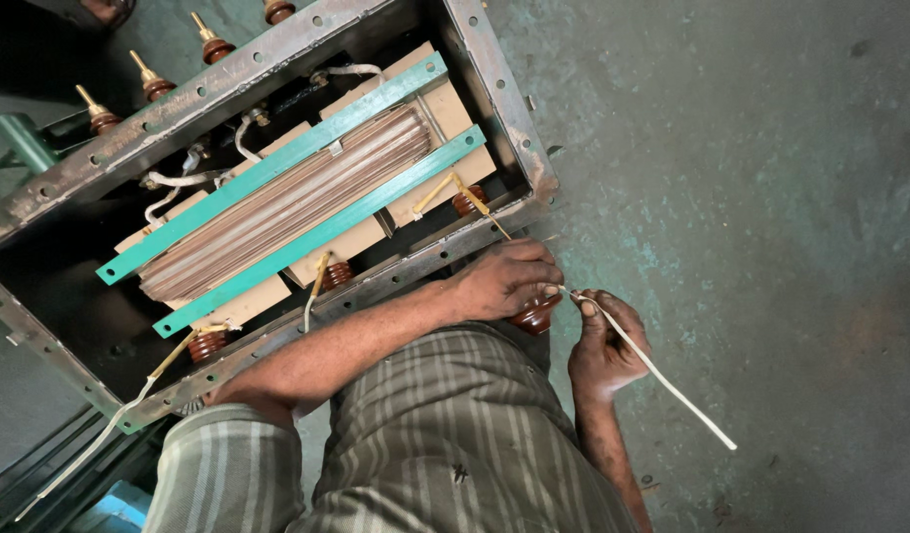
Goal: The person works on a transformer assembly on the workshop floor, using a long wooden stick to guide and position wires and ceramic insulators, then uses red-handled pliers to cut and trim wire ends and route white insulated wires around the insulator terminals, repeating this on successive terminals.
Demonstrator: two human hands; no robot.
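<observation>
Concrete floor, coated in worn green paint, scuffed and mottled, with paler patches and dark stains showing through. Brighter lighting across the right portion, falling off into deep shadow toward the upper left corner. Small dark specks and debris scattered over the surface. Dark metal rails at lower left, running diagonally, with a light blue object just beside them. Green painted pipe at far left edge, partly in shadow.
</observation>
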